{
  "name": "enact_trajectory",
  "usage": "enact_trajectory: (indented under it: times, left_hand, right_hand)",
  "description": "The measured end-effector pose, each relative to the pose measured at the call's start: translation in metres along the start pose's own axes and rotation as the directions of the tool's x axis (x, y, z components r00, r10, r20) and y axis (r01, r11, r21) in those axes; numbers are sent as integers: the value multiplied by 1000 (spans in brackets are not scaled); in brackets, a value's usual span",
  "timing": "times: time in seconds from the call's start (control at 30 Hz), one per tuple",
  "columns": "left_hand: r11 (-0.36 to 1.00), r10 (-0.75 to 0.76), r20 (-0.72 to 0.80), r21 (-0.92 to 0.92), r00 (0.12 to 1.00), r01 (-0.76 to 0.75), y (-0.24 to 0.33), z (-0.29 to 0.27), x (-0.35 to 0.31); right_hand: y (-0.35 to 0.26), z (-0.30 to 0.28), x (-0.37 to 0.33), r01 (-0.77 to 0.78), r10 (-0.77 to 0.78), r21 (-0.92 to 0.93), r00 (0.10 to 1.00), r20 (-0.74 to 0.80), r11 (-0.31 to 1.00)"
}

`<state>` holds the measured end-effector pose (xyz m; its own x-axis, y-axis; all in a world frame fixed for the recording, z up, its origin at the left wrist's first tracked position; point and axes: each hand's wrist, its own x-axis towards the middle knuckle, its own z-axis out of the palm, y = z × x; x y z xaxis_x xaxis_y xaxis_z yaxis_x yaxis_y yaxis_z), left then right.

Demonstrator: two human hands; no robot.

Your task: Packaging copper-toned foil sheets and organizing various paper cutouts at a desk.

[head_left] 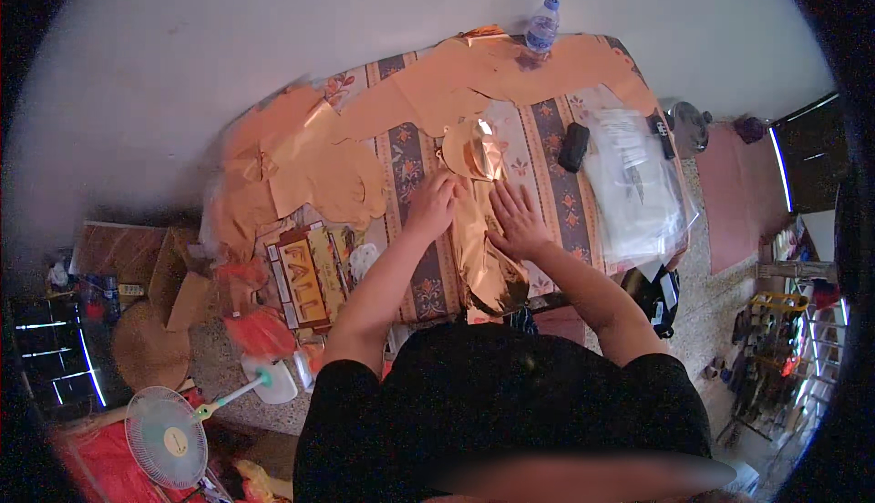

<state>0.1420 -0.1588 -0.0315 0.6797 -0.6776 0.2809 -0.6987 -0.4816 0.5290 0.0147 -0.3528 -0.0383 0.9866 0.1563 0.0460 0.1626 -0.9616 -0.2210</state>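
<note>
A shiny copper-coloured foil piece (485,257), flat and shaped like a foil balloon, lies lengthwise in front of me, from mid-table to the near edge. Its far end is a rounded, crinkled part (474,149) that catches the light. My left hand (433,204) is at its left edge, fingers bent and pressed together on the foil. On the right side, my right hand (518,222) lies flat with its fingers stretched out, touching the foil. More matte copper foil pieces (410,97) spread along the far edge and the left side of the table.
The tablecloth (570,202) is striped and floral. A water bottle (542,27) stands at the back. Rightward are a black case-like object (573,147) and clear plastic bags (638,189); leftward, a yellow-brown printed package (303,275). A fan (167,437) and cardboard box (178,280) are lower left.
</note>
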Motion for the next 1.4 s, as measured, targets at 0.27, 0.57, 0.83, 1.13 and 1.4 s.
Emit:
enact_trajectory:
  times: [0.27, 0.57, 0.83, 1.13, 1.4]
  left_hand:
    - [985, 104, 126, 126, 987, -120, -7, -3, 10]
    - [998, 36, 14, 52, 999, -37, -7, -2, 18]
    - [998, 45, -88, 38, 995, -42, 9, -1, 20]
    - [936, 205, 112, 267, 972, -228, 28, 6, 58]
    - [980, 156, 173, 97, 972, -175, 1, 15, 51]
  right_hand:
    - [2, 1, -2, 16, -12, 48, 996, -85, 999]
    - [5, 4, -1, 14, -12, 54, 999, -40, 998]
    - [1, -2, 2, -28, 28, -3, 999, 44, 1000]
    - [1, 3, -1, -24, 25, -33, 998, 50, 999]
    - [-1, -3, 1, -38, 38, 0, 993, 113, 999]
